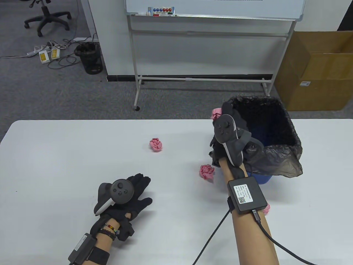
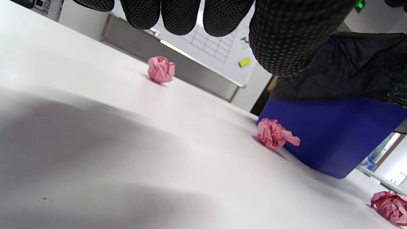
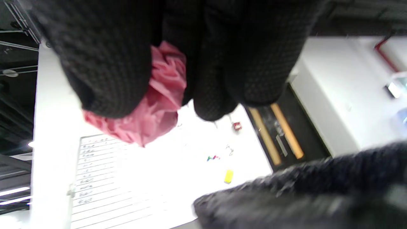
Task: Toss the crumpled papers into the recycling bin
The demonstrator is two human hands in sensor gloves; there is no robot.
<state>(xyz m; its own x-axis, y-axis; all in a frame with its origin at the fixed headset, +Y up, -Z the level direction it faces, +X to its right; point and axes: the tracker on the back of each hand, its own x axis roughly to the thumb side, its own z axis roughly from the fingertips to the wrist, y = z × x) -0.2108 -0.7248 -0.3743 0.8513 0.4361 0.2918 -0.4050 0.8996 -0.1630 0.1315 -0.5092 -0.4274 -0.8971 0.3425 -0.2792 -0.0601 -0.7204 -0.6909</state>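
My right hand (image 1: 224,116) is raised beside the near-left rim of the blue bin (image 1: 262,179) lined with a black bag (image 1: 275,129). It grips a pink crumpled paper (image 1: 216,112), which also shows between its fingers in the right wrist view (image 3: 159,95). My left hand (image 1: 132,193) rests flat and empty on the white table (image 1: 55,154). One pink paper ball (image 1: 156,144) lies at the table's middle, another (image 1: 206,171) lies just left of the bin, and a third (image 1: 266,209) peeks out behind my right forearm. The left wrist view shows all three: (image 2: 161,69), (image 2: 275,133), (image 2: 389,206).
A whiteboard on a rolling stand (image 1: 204,44) stands behind the table. A cardboard box (image 1: 317,71) sits on the floor at the back right. A black floor bin (image 1: 89,58) and power strips (image 1: 49,53) lie at the back left.
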